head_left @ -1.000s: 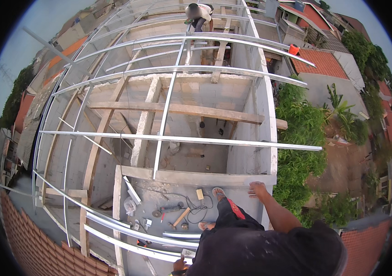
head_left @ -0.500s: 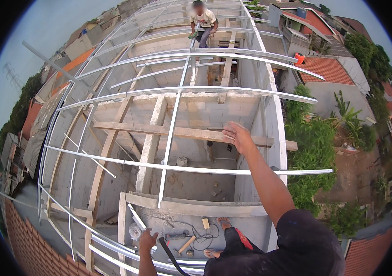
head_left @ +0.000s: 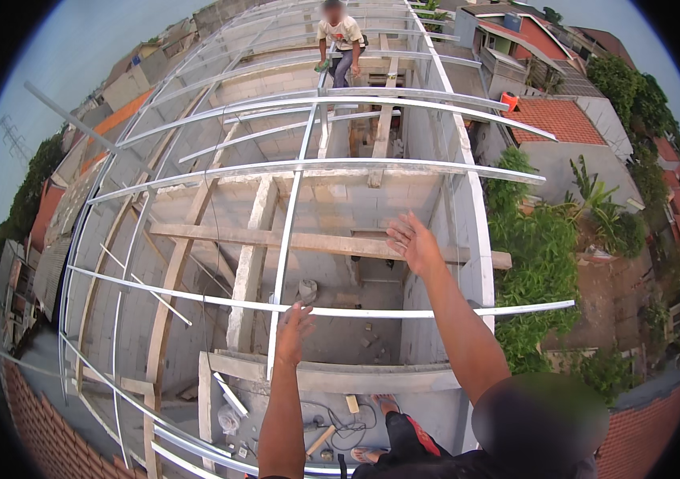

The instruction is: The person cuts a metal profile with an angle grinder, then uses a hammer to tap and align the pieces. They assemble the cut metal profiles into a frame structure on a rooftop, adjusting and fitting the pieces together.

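My right hand (head_left: pixel 413 243) is raised in front of me over the unroofed room, fingers spread, nothing in it. My left hand (head_left: pixel 295 334) is lifted too, its fingers apart and bare. Its fingertips overlap the near silver metal batten (head_left: pixel 404 313) beside the spot where a lengthwise metal bar (head_left: pixel 289 231) crosses it; whether they touch cannot be told. That batten runs from the left side of the frame to beyond the right wall. Past my right hand, a wooden beam (head_left: pixel 332 242) spans the room.
Another person (head_left: pixel 341 40) sits on the far framing, one hand at a metal bar. At my feet lie a wooden-handled tool (head_left: pixel 321 440), a dark cable (head_left: pixel 360 419), a yellowish block (head_left: pixel 352 403) and a clear plastic bag (head_left: pixel 229 419). Open rooms drop below the bars.
My left hand has risen from low by the tools to the near batten. The right hand stays raised with fingers spread. The view has shifted slightly.
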`<state>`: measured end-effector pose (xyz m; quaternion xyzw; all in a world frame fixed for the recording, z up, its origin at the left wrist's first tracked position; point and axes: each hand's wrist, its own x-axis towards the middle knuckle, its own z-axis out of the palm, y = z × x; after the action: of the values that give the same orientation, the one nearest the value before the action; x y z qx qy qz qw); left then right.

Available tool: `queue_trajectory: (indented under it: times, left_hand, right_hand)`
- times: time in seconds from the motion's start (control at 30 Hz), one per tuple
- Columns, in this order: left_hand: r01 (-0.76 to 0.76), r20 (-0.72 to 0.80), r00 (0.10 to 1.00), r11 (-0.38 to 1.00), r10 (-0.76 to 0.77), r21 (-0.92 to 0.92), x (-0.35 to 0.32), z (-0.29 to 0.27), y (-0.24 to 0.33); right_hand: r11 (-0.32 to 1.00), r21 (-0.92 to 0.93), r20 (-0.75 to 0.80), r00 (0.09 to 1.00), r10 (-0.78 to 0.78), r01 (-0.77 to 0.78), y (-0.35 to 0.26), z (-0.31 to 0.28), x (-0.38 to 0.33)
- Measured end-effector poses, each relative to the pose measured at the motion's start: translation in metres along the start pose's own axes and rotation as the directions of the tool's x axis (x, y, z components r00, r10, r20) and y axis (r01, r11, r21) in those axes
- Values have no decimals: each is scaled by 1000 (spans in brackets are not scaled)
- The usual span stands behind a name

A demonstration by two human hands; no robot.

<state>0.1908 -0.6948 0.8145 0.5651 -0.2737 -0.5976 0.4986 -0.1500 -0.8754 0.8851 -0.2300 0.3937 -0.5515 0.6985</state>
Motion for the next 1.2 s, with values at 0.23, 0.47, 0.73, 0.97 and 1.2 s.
queue_trajectory:
  times: [0.23, 0.47, 0.73, 0.97, 1.2]
  left_hand:
    - [-117, -13, 993, 972, 117, -203, 22, 46, 32]
    - [-465, -98, 881, 807, 463, -364, 60, 58, 99]
    - [-371, 0, 867, 647, 498, -666, 123, 108, 212]
    - [64, -281, 950, 967, -134, -245, 169, -15, -86]
    - [-141, -693, 699, 917, -175, -374, -170, -193, -418]
  right_hand:
    - [999, 33, -26, 1000, -17, 17, 17, -9, 8]
    - [983, 20, 1, 983, -185, 185, 0, 56, 24]
    - [913, 377, -10, 986, -164, 155, -27, 173, 109]
    - [917, -77, 400, 831, 388, -391, 367, 48, 136]
    - [570, -417, 338, 462, 820, -707, 658, -31, -207]
